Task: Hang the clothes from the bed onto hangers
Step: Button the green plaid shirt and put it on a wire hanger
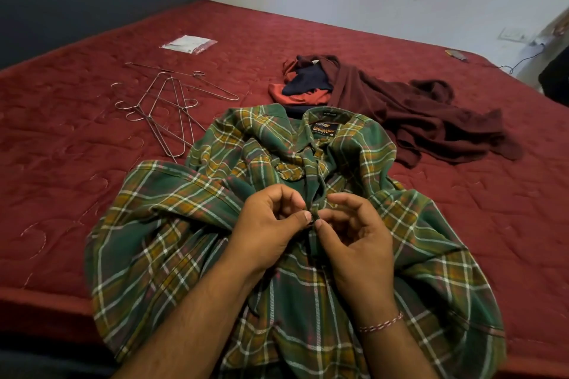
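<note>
Both hands, left [271,224] and right [354,231], pinching the placket of the green plaid shirt [172,224] spread on the red bed [77,163], seemingly at a button. Wire hangers [160,104] well apart, untouched. Likely snags: button slipping from fingertips, or bunched cloth misaligning the front edges.
</note>
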